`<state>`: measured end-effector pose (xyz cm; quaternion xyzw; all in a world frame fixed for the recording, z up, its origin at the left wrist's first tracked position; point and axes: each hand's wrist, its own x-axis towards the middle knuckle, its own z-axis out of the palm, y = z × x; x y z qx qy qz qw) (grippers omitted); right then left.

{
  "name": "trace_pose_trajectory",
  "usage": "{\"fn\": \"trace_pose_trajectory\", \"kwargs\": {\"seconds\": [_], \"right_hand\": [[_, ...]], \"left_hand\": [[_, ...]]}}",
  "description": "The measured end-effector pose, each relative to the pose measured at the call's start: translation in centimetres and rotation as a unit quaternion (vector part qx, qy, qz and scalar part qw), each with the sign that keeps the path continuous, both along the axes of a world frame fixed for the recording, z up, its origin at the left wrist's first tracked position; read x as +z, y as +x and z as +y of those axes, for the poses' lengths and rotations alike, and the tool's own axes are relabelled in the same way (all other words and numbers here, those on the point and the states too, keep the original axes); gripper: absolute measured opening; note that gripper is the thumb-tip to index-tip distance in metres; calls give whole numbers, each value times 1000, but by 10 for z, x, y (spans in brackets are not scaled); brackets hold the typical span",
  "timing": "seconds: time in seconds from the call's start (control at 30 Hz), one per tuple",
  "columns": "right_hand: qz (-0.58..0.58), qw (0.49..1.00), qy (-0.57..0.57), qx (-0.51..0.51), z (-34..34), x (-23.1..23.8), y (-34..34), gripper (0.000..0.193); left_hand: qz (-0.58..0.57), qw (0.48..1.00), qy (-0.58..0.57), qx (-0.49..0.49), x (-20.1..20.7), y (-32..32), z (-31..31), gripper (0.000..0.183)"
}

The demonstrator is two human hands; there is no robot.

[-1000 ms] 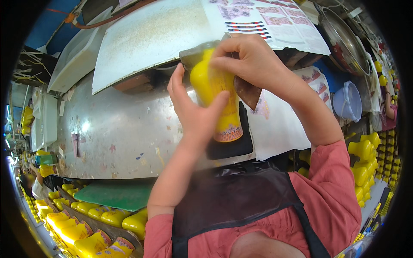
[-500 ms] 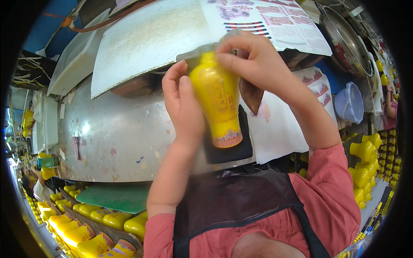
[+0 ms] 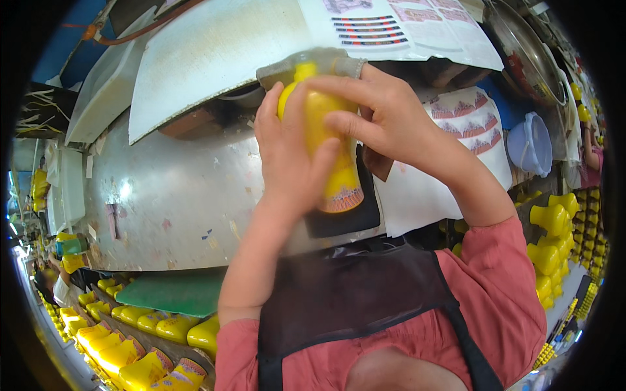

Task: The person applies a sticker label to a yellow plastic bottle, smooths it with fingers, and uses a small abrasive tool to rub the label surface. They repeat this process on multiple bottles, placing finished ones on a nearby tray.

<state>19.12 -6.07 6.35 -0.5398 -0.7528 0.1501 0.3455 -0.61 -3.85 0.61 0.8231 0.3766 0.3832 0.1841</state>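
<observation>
A glossy yellow bottle (image 3: 341, 186) with a patterned band at its base lies above a black pad (image 3: 349, 223), neck pointing away from me. My left hand (image 3: 287, 146) is closed over its left side, thumb across the front. My right hand (image 3: 391, 114) rests on the upper right of the bottle, index finger and thumb against it. From under that palm juts a brown, flat, pointed piece (image 3: 377, 164), apparently tucked in the curled fingers. A grey cloth (image 3: 345, 67) lies behind the bottle's neck. Both hands partly hide the bottle's front, which is blurred.
The metal table (image 3: 176, 208) holds a white board (image 3: 215, 58) and printed sheets (image 3: 463, 124) at right. A lilac bucket (image 3: 529, 144) and a metal basin (image 3: 521, 49) stand farther right. Yellow bottles (image 3: 124, 355) crowd the lower left, beside a green board (image 3: 169, 296).
My left hand has wrapped farther over the bottle's front. The right hand has slid from the neck down onto the bottle's body, and the brown piece moved with it.
</observation>
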Motion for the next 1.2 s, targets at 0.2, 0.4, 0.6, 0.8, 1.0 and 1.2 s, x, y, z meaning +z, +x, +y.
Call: {"fn": "trace_pose_trajectory", "kwargs": {"seconds": [0.2,0.4,0.6,0.8,1.0,1.2], "right_hand": [[47,999,-7,1,-6,-9,9,50],[178,967,-175,-45,-38,-24,3,80],[130,986,-91,-45,-43,-51,-4,98],[140,985,-94,-35,-44,-53,-2,100],[168,978,-117,-32,-43,-55,-1,99],[139,980,-117,-76,-48,-53,-12,99]], "left_hand": [[-104,993,-46,-20,-13,-4,0,91],[-265,930,-247,-62,-22,-11,-24,93],[-287,913,-281,-76,-34,-7,-31,92],[-315,891,-303,-125,-36,-13,-31,94],[-324,878,-324,-137,-34,-15,-31,95],[-293,907,-277,-124,-39,-12,-27,96]]}}
